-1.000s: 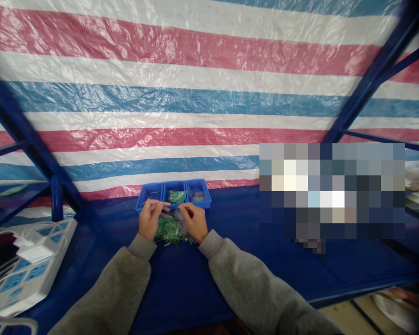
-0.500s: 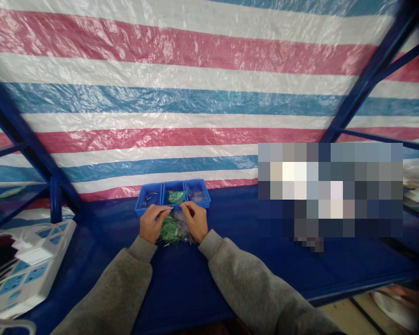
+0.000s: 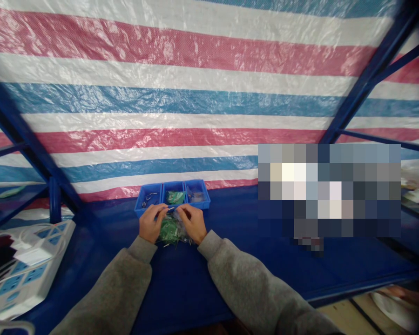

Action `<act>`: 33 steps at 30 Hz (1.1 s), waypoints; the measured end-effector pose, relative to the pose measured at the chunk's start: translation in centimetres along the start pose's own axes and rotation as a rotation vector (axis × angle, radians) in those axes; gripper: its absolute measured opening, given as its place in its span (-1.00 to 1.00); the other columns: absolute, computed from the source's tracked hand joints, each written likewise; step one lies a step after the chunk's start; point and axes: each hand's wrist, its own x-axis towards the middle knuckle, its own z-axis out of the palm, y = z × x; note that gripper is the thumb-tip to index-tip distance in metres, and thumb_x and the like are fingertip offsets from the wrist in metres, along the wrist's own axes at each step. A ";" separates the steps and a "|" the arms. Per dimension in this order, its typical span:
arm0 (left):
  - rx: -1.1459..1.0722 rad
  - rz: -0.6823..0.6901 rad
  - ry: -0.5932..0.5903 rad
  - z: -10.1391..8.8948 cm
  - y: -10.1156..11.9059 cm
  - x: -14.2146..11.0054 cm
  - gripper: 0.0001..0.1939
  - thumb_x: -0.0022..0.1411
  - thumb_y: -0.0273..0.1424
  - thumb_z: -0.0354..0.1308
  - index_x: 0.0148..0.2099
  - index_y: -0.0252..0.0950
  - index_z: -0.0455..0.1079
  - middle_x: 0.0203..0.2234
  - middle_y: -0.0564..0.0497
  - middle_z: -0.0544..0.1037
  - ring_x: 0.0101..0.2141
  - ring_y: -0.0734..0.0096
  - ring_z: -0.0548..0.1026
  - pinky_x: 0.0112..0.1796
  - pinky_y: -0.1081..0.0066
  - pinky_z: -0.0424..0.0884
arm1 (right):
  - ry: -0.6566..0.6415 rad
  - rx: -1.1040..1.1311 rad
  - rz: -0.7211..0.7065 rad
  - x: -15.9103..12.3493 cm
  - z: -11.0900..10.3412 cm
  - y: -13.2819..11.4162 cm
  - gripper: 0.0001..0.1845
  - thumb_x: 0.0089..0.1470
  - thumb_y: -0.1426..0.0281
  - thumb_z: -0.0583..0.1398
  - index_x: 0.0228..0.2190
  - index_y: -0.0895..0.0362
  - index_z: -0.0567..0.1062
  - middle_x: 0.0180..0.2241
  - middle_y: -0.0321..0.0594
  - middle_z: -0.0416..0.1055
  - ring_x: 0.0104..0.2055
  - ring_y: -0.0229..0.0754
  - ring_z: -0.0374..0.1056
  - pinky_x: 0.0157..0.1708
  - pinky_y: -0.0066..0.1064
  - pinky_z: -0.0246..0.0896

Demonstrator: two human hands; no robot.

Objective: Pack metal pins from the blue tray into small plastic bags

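Note:
My left hand [image 3: 151, 222] and my right hand [image 3: 193, 222] meet over a heap of small green parts [image 3: 169, 231] on the blue table [image 3: 181, 279]. Both hands have their fingers pinched together, tips almost touching, on a tiny thin piece too small to name. Grey sleeves cover both arms. Just behind the hands stand three small blue bins [image 3: 173, 195]: the left one has a few metal pieces, the middle one green parts, the right one pale bits.
A white power strip [image 3: 24, 270] with cables lies at the left. Blue shelf posts [image 3: 54, 197] rise at the left and right. A striped tarp [image 3: 195, 93] closes the back. A blurred-out patch sits at the right.
My left hand has lowered from beside the left bin toward the green heap. The two hands have come closer together, fingertips nearly meeting.

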 end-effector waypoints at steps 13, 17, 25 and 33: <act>0.444 0.055 -0.052 -1.0 -0.9 1.5 -0.73 0.23 -0.33 0.01 -0.04 -0.24 0.37 0.04 -0.15 0.33 0.07 0.06 0.22 -0.03 0.13 0.15 | 0.015 -0.416 0.087 0.6 -0.8 0.4 -0.77 0.14 0.37 0.03 -0.42 0.14 0.46 -0.45 -0.26 0.44 -0.40 -0.28 0.31 -0.35 -0.51 0.08; 0.374 0.119 -0.124 -0.9 -0.7 1.0 -0.79 0.24 -0.38 -0.01 -0.12 -0.24 0.40 -0.07 -0.11 0.40 0.00 0.14 0.29 -0.05 0.16 0.20 | -0.055 -0.596 0.144 0.8 -1.3 0.3 -0.87 0.06 0.36 0.12 -0.45 0.11 0.45 -0.44 -0.27 0.43 -0.40 -0.27 0.31 -0.41 -0.51 0.04; 0.307 0.143 -0.184 -0.7 -0.4 0.8 -0.82 0.23 -0.40 0.00 -0.18 -0.24 0.41 -0.15 -0.08 0.44 -0.08 0.18 0.33 -0.08 0.18 0.24 | -0.135 -0.676 0.204 1.0 -1.9 -0.1 -0.82 0.10 0.31 0.10 -0.43 0.10 0.46 -0.42 -0.27 0.46 -0.35 -0.25 0.34 -0.40 -0.50 0.05; 0.261 0.178 -0.229 -0.3 -0.2 0.5 -0.81 0.25 -0.41 -0.02 -0.18 -0.25 0.42 -0.18 -0.08 0.46 -0.11 0.22 0.35 -0.12 0.19 0.26 | -0.321 -0.752 0.123 0.2 -1.3 -0.3 -0.66 0.01 0.12 0.17 -0.27 0.09 0.50 -0.27 -0.17 0.43 -0.23 -0.18 0.37 -0.29 -0.45 0.16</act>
